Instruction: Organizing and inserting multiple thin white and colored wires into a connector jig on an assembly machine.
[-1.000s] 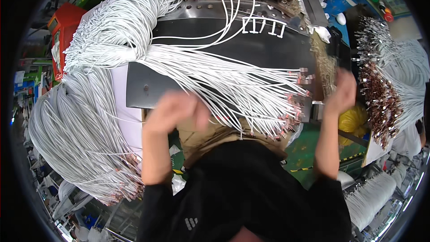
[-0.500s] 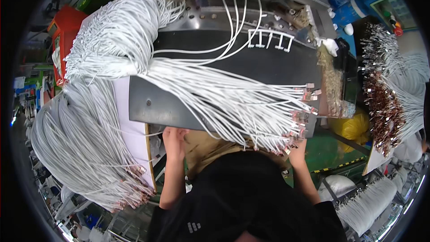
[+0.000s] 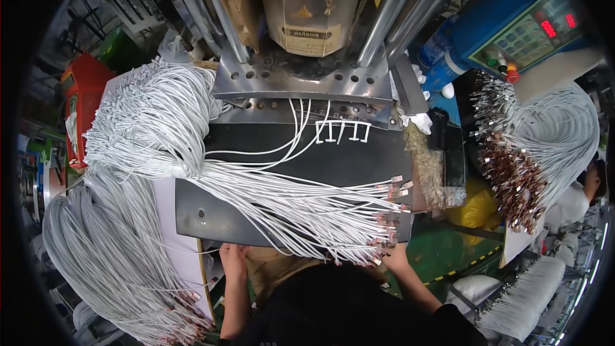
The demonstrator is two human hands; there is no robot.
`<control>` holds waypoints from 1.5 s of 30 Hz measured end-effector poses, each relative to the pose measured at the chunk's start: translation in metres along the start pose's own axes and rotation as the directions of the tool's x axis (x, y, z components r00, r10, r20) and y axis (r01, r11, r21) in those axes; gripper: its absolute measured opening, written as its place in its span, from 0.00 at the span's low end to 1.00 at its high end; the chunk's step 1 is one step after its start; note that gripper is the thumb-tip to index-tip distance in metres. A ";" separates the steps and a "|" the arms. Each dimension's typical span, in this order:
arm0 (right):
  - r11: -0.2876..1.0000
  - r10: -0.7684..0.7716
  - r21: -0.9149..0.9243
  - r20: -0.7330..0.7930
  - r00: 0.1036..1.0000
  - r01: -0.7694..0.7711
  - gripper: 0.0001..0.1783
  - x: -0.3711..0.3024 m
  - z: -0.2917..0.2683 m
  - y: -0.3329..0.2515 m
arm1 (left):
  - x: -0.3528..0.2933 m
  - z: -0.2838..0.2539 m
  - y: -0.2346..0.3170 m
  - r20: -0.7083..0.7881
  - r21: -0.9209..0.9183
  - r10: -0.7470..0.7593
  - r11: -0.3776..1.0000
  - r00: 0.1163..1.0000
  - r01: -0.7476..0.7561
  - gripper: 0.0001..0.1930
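A thick bundle of white cables [image 3: 275, 198] lies across the dark work plate [image 3: 211, 221], its connector ends fanned toward the right front corner. At the plate's front left edge is my left hand [image 3: 234, 257], its fingers partly hidden at the rim. My right hand [image 3: 395, 256] is at the front right corner, beside the cable ends, which cover its fingers. Several cables run back from the bundle to the metal press [image 3: 301, 83]. Near the press lies a white moulded plastic frame [image 3: 343, 131]. I cannot make out anything held in either hand.
Coiled white cables [image 3: 147, 115] are heaped at the left, with more cables [image 3: 109, 243] hanging over a pale board [image 3: 186, 263]. On the right stand a blue control box [image 3: 512, 32] with a lit display, a yellow bag [image 3: 474, 211] and another cable heap [image 3: 544, 134].
The view has tilted up, so the press column and control box now show, and the bench appears lower. Both hands remain at the plate's front edge; the cables lie much as before.
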State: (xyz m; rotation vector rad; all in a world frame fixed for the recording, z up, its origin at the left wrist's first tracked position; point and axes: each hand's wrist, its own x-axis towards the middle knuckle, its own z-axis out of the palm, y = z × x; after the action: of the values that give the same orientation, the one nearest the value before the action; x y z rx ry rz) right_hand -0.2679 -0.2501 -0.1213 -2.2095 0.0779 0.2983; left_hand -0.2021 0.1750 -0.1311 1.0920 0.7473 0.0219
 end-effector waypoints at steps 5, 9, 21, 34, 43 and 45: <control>0.947 0.208 0.247 0.012 0.978 -0.205 0.30 0.010 -0.013 -0.020 | -0.006 0.011 -0.012 0.012 0.063 0.081 0.995 0.997 -0.082 0.14; 0.894 0.289 0.148 0.533 0.795 -0.424 0.15 0.038 -0.113 -0.046 | -0.034 0.011 -0.022 0.289 0.500 0.267 0.777 0.919 -0.383 0.11; 0.520 -0.765 -0.650 -0.066 0.641 0.554 0.12 0.196 -0.083 -0.186 | -0.007 0.216 0.103 0.975 0.167 0.195 -0.330 0.106 -0.929 0.25; 0.825 0.388 0.526 -0.256 0.885 -0.210 0.21 -0.037 -0.092 0.097 | 0.024 0.195 0.199 0.945 0.276 -0.110 -0.243 0.309 -0.930 0.15; 0.921 -0.386 -0.240 -0.661 0.644 0.306 0.19 0.038 -0.073 -0.138 | -0.019 0.217 0.161 0.930 0.368 0.054 -0.088 0.364 -0.926 0.15; 0.790 -0.612 -0.387 -0.453 0.648 0.476 0.29 0.069 -0.063 -0.207 | -0.034 0.239 0.139 0.953 0.299 -0.018 -0.125 0.304 -0.946 0.16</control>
State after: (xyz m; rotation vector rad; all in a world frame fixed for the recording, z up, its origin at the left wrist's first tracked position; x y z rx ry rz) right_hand -0.1560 -0.1700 0.0598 -2.3576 -0.3332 -0.7366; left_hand -0.0477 0.0407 0.0578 2.4744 -0.9405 -0.1667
